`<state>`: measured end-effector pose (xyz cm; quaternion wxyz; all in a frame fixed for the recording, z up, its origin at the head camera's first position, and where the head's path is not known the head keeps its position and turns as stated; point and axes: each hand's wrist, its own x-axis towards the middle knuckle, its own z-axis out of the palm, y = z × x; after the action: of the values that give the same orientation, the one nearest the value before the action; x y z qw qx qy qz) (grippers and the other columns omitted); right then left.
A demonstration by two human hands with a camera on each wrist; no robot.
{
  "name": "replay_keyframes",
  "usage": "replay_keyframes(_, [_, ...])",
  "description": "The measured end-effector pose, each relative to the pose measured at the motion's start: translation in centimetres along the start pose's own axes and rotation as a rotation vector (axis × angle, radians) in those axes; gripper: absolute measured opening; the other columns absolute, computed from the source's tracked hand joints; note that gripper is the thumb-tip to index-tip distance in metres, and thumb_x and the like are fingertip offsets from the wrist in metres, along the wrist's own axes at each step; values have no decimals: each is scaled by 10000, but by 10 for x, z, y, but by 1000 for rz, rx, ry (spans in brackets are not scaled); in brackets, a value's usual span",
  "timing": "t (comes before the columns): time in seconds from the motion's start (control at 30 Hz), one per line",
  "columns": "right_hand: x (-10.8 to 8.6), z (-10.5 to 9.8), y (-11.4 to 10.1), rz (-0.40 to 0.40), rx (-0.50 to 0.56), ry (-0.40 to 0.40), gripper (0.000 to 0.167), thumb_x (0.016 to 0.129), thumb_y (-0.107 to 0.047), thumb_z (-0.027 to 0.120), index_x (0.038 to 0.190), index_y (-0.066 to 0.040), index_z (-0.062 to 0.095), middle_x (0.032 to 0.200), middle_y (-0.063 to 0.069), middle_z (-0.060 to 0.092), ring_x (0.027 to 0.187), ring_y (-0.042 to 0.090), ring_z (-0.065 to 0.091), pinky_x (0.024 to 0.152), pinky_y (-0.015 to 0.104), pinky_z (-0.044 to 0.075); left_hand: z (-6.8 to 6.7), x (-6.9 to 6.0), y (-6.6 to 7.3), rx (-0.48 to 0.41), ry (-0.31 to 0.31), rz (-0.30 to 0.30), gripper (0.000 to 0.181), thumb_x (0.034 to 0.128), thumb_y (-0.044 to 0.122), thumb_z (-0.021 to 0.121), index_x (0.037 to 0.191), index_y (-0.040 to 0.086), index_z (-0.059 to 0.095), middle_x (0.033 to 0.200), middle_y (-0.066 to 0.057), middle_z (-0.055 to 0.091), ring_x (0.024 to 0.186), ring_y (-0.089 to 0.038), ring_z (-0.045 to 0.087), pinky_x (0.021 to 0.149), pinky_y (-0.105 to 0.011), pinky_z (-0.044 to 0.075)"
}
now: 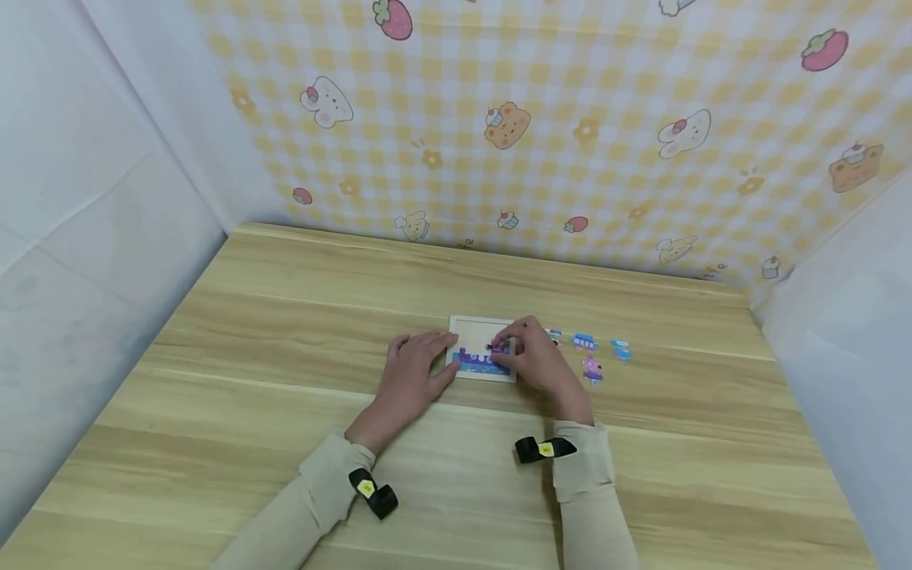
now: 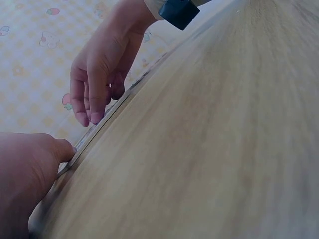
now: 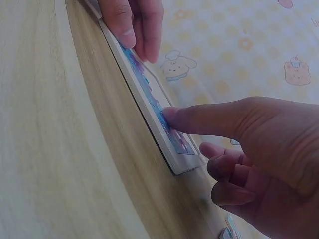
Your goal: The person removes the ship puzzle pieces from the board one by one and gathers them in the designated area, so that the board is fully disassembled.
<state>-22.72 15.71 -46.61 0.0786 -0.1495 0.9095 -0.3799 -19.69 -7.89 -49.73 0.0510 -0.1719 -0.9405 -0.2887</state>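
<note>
A small jigsaw puzzle board (image 1: 480, 378) with a pale frame lies on the table, blue and purple pieces filling its lower part. My left hand (image 1: 409, 372) rests at its left side, fingers extended and spread, with thumb and fingertips touching the frame. Over the board's right side, my right hand (image 1: 537, 360) has its thumb and index finger about a purple puzzle piece (image 1: 502, 347). The right wrist view shows the right thumb (image 3: 187, 117) down on the printed pieces, other fingers curled beyond the edge. The fingertips partly hide the piece.
Several loose pieces lie right of the board: a blue one (image 1: 584, 342), another blue one (image 1: 622, 351), a pink-purple one (image 1: 593, 370) and one partly behind the right hand (image 1: 554, 336). A checked cloth (image 1: 456, 119) hangs behind the wooden table (image 1: 285, 332).
</note>
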Motion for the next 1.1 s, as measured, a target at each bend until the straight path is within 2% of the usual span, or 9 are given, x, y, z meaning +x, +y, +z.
replay_keyframes(0.1, [-1, -1, -1, 14, -7, 3, 262, 923, -180, 723, 1166, -85, 707, 1150, 110, 493, 803, 209, 433, 654, 316, 389, -1, 0, 0, 0, -6, -3, 470, 977, 447, 593, 1387, 217, 587, 1414, -30, 573, 1350, -230, 466, 1127, -501, 197])
replay_keyframes(0.2, [-1, -2, -3, 19, -15, -14, 312, 929, -186, 715, 1220, -74, 697, 1116, 116, 495, 804, 212, 428, 660, 318, 388, -2, 0, 0, -1, -8, -7, 469, 979, 449, 590, 1389, 221, 585, 1418, -28, 569, 1350, -231, 465, 1128, -500, 195])
replay_keyframes(0.47, [2, -1, 2, 1, 9, -9, 223, 921, -159, 723, 1134, -98, 700, 1065, 107, 486, 799, 210, 423, 655, 311, 385, -2, 0, 2, -5, -6, -8, 464, 976, 434, 601, 1387, 220, 587, 1415, -23, 571, 1344, -228, 470, 1126, -497, 196])
replay_keyframes(0.7, [0, -1, 9, -35, 65, 32, 168, 933, -185, 710, 1100, -181, 730, 794, 32, 561, 680, 194, 457, 598, 303, 374, -1, -1, 4, -8, -7, -17, 456, 970, 425, 614, 1375, 217, 597, 1414, -30, 572, 1342, -239, 471, 1130, -501, 191])
replay_keyframes(0.8, [-3, -2, 13, -25, 118, 78, 205, 952, -211, 686, 1147, -182, 741, 826, 3, 626, 703, 186, 503, 616, 288, 411, -1, -1, 4, -13, -9, -25, 452, 967, 421, 621, 1371, 218, 601, 1413, -32, 573, 1342, -241, 472, 1131, -502, 191])
replay_keyframes(0.93, [-10, -11, 17, 0, 214, 192, 225, 936, -269, 705, 1138, -174, 731, 914, 15, 692, 783, 212, 598, 662, 260, 478, -1, -2, 6, -27, -10, -24, 448, 970, 416, 620, 1368, 212, 605, 1409, -31, 577, 1343, -243, 473, 1128, -503, 193])
replay_keyframes(1.1, [-35, -43, 32, 48, 308, 356, 279, 906, -315, 734, 1111, -126, 749, 928, 76, 741, 793, 264, 661, 633, 248, 508, -3, -2, 4, -28, 3, -16, 463, 969, 422, 619, 1379, 209, 594, 1417, -32, 570, 1346, -242, 470, 1129, -509, 190])
